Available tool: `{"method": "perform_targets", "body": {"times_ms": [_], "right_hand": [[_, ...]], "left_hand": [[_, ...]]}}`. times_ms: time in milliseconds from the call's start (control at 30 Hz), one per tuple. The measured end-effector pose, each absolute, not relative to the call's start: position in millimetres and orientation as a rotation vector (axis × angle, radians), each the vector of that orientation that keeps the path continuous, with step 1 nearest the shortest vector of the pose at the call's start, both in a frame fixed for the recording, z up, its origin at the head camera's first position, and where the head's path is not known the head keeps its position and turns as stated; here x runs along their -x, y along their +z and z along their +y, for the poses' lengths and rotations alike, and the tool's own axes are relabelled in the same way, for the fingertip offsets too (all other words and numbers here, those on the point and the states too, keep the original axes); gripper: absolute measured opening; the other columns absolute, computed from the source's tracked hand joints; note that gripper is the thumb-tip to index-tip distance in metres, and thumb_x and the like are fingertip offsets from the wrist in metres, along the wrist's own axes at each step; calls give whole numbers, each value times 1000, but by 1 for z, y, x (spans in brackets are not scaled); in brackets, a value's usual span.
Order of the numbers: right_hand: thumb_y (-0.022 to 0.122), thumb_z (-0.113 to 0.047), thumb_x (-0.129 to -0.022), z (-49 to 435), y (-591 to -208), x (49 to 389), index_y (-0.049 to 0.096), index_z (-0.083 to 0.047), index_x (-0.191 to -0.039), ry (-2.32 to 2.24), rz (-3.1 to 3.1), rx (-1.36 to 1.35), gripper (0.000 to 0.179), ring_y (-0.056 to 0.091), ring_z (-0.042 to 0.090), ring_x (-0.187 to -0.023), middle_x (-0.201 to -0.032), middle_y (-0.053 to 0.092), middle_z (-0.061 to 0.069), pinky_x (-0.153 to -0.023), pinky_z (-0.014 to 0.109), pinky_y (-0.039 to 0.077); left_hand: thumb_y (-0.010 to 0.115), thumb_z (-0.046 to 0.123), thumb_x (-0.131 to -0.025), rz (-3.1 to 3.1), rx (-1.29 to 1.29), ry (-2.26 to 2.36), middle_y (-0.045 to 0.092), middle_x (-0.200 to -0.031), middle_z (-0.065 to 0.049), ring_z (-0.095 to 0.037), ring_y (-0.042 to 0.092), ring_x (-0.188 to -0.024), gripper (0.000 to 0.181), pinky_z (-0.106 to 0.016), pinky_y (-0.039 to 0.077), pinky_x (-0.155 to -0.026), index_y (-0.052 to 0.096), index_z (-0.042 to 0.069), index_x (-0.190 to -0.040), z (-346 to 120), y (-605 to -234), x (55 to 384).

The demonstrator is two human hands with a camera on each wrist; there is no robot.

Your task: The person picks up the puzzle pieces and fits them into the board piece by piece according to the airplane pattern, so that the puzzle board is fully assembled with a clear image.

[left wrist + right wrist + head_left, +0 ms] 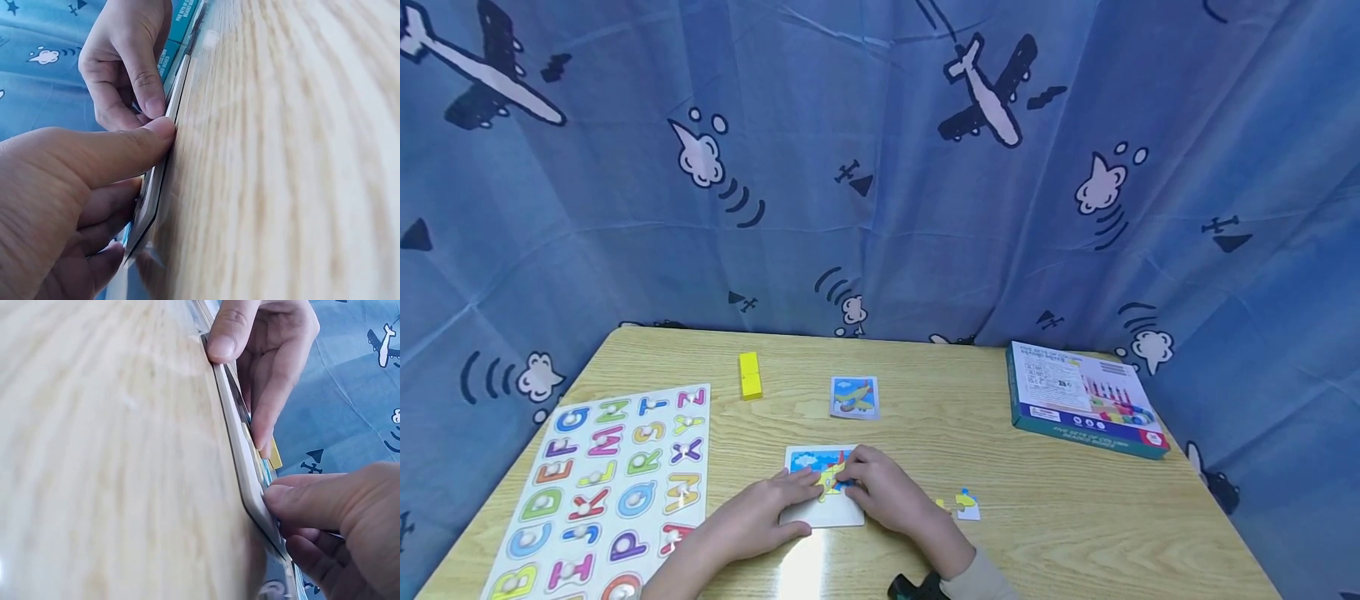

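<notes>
A small jigsaw puzzle board (842, 514) lies on the table before me, its upper part filled with a blue-sky and yellow-plane picture. My left hand (767, 515) holds it from the left, thumb along the front edge and fingertips over the picture. At the picture's right side, my right hand (891, 492) pinches a puzzle piece with thumb and fingers; the fingers hide most of it. Loose puzzle pieces (967, 505) with yellow and blue parts lie right of that hand. Behind the board is a picture card (853, 397) showing a yellow plane.
On the left lies a big alphabet peg board (580, 492). Two yellow blocks (750, 376) stand end to end near its back corner. A flat game box (1086, 400) occupies the back right. Behind the table (1075, 517) hangs a blue curtain (880, 167) printed with planes.
</notes>
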State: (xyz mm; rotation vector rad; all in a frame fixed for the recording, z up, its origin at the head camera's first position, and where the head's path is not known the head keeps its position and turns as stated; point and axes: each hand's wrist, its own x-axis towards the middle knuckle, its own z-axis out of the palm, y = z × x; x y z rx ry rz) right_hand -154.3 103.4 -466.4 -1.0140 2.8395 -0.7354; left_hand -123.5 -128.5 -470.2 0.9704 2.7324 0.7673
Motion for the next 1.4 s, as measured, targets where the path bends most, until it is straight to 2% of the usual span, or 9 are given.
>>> {"method": "perform_targets", "body": {"times_ms": [333, 567, 667, 867, 1067, 1233, 1400], "right_hand": [[66, -11, -88, 104, -465, 153, 73, -11, -106, -691, 2868, 977, 19, 56, 5, -89, -98, 59, -4, -74, 17, 51], [65, -15, -90, 112, -463, 157, 70, -11, -109, -780, 2781, 919, 20, 49, 1, -78, -98, 59, -6, -67, 14, 46], [65, -18, -90, 119, -461, 157, 68, -13, -112, -833, 2723, 888, 23, 49, 3, -80, -100, 59, -6, -71, 17, 46], [67, -25, -88, 141, -457, 152, 66, -14, -115, -865, 2694, 852, 29, 55, 7, -99, -110, 62, -6, -88, 28, 50], [71, -26, -83, 161, -458, 145, 66, -14, -111, -865, 2714, 818, 30, 57, 10, -101, -108, 62, -6, -92, 33, 50], [72, -27, -83, 172, -460, 140, 67, -16, -107, -833, 2765, 794, 28, 55, 7, -97, -104, 61, -8, -90, 32, 50], [75, -26, -79, 177, -461, 138, 67, -15, -101, -825, 2801, 776, 26, 52, 7, -88, -99, 59, -8, -81, 27, 49]], "left_hand": [[62, 45, -88, 2731, -954, 825, 48, -143, -3, -29, 43, -134, 54, -49, 39, -106, 59, 11, -131, -137, -473, 127], [63, 44, -87, 2722, -945, 858, 50, -142, -4, -29, 43, -133, 54, -50, 39, -106, 59, 12, -130, -141, -476, 129], [63, 46, -86, 2712, -927, 882, 50, -142, -3, -28, 43, -134, 55, -49, 39, -106, 59, 13, -130, -141, -476, 129], [65, 47, -85, 2685, -888, 937, 49, -142, -2, -25, 42, -134, 57, -48, 38, -107, 59, 13, -130, -142, -476, 129], [66, 44, -85, 2669, -872, 953, 49, -143, -2, -25, 41, -135, 56, -48, 38, -108, 59, 12, -130, -142, -476, 129], [66, 43, -85, 2664, -870, 949, 49, -143, -1, -24, 40, -136, 56, -47, 38, -108, 59, 12, -131, -141, -475, 130], [65, 44, -85, 2661, -869, 944, 48, -143, -1, -24, 40, -136, 56, -47, 37, -108, 58, 12, -131, -141, -476, 131]]}}
